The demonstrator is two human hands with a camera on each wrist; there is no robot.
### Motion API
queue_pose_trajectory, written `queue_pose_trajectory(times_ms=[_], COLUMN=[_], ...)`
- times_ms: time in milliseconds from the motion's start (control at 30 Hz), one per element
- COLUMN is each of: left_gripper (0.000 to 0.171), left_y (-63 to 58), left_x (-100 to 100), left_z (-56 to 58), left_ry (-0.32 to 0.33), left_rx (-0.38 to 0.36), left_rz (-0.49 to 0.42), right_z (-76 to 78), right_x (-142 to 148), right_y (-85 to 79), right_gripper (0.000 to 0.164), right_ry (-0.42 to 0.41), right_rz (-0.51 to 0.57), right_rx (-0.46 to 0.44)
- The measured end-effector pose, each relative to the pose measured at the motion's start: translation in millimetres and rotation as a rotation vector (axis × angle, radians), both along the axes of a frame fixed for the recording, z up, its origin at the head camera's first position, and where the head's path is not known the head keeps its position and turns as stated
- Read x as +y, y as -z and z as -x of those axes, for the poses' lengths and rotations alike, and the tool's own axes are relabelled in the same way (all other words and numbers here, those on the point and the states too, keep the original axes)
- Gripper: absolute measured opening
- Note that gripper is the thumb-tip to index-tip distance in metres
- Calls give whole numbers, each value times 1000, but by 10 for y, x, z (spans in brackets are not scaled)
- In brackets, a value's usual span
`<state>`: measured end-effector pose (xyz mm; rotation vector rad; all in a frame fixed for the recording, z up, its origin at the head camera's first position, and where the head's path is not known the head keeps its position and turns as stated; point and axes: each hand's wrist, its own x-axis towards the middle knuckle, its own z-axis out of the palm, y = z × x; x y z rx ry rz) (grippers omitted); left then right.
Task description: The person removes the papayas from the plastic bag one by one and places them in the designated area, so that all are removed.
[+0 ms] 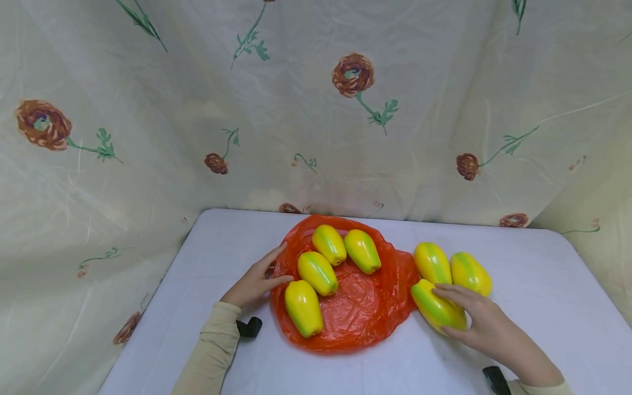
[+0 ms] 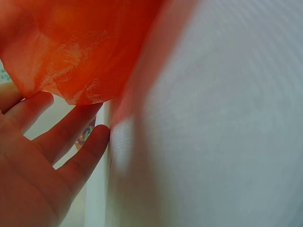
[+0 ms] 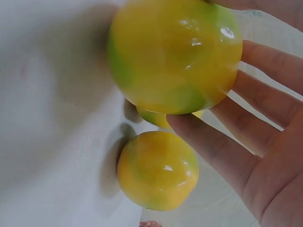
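A red plastic bag [image 1: 353,307] lies spread on the table, its rim standing up around several yellow-green papayas [image 1: 317,272]. At its left side my left hand [image 1: 254,282] rests against the rim, the thumb reaching over the edge. In the left wrist view, fairly straight fingers [image 2: 78,163] touch the thin red plastic. To the right of the bag, my right hand [image 1: 481,318] grips one papaya [image 1: 436,307], with fingers over its top and thumb on the near side. That same papaya [image 3: 175,56] sits within the spread fingers in the right wrist view.
Two more papayas, one at the left [image 1: 432,262] and one at the right [image 1: 471,273], lie just behind the gripped one. A white cloth covers the table [image 1: 395,367]. Behind it hangs a flower-printed curtain [image 1: 296,109].
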<state>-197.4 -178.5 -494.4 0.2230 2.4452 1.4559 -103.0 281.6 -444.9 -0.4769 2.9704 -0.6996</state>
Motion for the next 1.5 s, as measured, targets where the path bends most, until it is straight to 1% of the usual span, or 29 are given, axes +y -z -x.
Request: queue_pose_trajectory(times_ms=[233, 600, 967, 1500], left_gripper=[82, 83, 82, 82], left_y=[2, -28, 15, 4], left_x=[-7, -2, -6, -6], left_z=[-10, -14, 2, -11], left_ry=[-3, 3, 3, 5], left_rx=[-12, -15, -14, -5], left_rz=[-9, -14, -22, -28], right_z=[9, 16, 29, 6], right_x=[8, 1, 21, 16], right_y=[24, 31, 25, -8], right_gripper=[69, 69, 70, 69], right_ry=[16, 16, 31, 45], right_rz=[-17, -39, -54, -39], right_rx=[-36, -28, -56, -32])
